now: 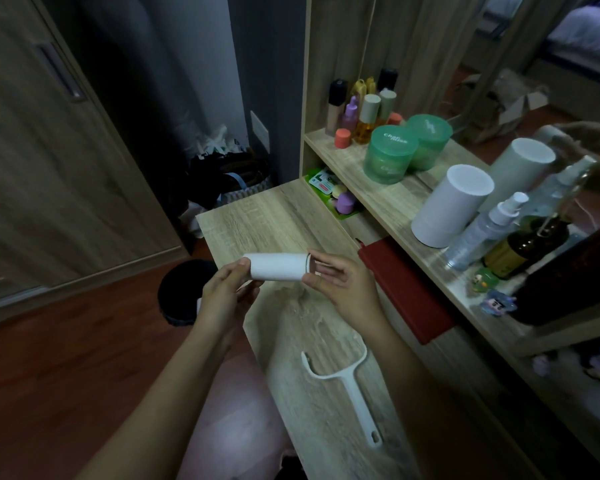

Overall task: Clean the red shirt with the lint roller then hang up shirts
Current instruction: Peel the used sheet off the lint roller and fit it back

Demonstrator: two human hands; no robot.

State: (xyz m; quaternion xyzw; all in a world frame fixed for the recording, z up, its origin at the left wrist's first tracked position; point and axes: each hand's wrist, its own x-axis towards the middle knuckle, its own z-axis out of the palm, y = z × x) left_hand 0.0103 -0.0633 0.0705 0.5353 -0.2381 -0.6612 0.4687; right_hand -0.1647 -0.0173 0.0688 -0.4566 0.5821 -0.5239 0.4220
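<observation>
Centre of frame: left hand (pixel 222 296) and right hand (pixel 340 282) grip the ends of the white lint roll (pixel 278 266) above the bench (pixel 257 220); its detached handle (pixel 347 389) lies lower centre. Cleaning and hanging apparently remain; no shirt identifiable.

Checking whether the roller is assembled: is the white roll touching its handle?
Apart. The head view shows the white roll held by the left hand and right hand, with tabletop visible between it and the handle.
</observation>
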